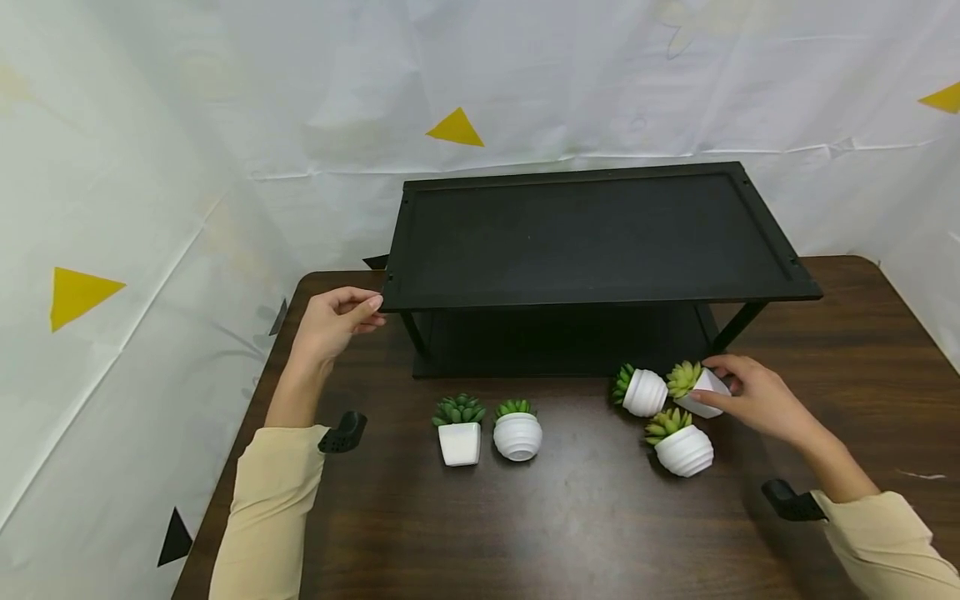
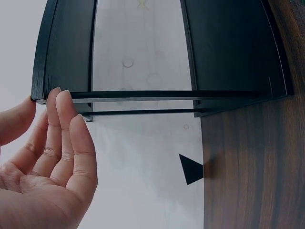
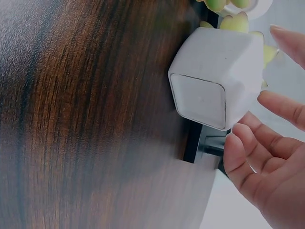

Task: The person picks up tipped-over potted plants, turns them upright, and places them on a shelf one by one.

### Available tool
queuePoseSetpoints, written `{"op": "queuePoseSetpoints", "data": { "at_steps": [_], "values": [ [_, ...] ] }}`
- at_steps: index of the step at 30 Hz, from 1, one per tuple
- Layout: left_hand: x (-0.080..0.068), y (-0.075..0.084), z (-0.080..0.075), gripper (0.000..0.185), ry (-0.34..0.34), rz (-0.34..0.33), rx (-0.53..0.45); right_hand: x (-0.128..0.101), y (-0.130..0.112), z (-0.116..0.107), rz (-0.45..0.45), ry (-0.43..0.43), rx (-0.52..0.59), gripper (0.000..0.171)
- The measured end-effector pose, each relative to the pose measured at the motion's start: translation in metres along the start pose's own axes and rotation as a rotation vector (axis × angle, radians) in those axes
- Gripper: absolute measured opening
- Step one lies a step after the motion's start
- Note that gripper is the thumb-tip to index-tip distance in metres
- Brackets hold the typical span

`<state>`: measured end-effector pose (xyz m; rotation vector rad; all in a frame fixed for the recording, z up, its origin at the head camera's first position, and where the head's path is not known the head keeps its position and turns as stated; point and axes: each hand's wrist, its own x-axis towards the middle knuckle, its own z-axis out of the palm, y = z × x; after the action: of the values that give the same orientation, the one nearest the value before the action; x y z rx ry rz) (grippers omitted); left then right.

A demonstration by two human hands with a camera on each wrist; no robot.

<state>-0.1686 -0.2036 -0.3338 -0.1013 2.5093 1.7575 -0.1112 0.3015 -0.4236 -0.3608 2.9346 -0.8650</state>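
In the head view, my left hand (image 1: pixel 333 323) pinches the front left corner of the black two-tier shelf (image 1: pixel 592 242). The left wrist view shows thumb and fingers on either side of that corner. My right hand (image 1: pixel 761 398) spreads around an angular white pot with a light green succulent (image 1: pixel 705 392). This pot lies tipped over, its square base (image 3: pixel 200 100) facing the right wrist camera. The thumb stands apart from it there; whether a fingertip touches it I cannot tell. Beside it lie two ribbed round white pots with succulents, one behind (image 1: pixel 645 392), one in front (image 1: pixel 684 450).
Left of centre on the brown wooden table (image 1: pixel 570 533) are a square white pot with a dark green succulent (image 1: pixel 459 442) and a round white one (image 1: pixel 517 436). White sheeting (image 1: pixel 562 83) with yellow and black triangles rises behind and at the sides.
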Motion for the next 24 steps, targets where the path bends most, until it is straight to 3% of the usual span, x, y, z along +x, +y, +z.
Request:
{"op": "queuePoseSetpoints", "data": {
  "at_steps": [24],
  "values": [
    [-0.001,0.0003,0.0011,0.033,0.002,0.012,0.008,0.0022,0.0031,0.0054,0.007,0.02,-0.005,0.048]
  ]
}}
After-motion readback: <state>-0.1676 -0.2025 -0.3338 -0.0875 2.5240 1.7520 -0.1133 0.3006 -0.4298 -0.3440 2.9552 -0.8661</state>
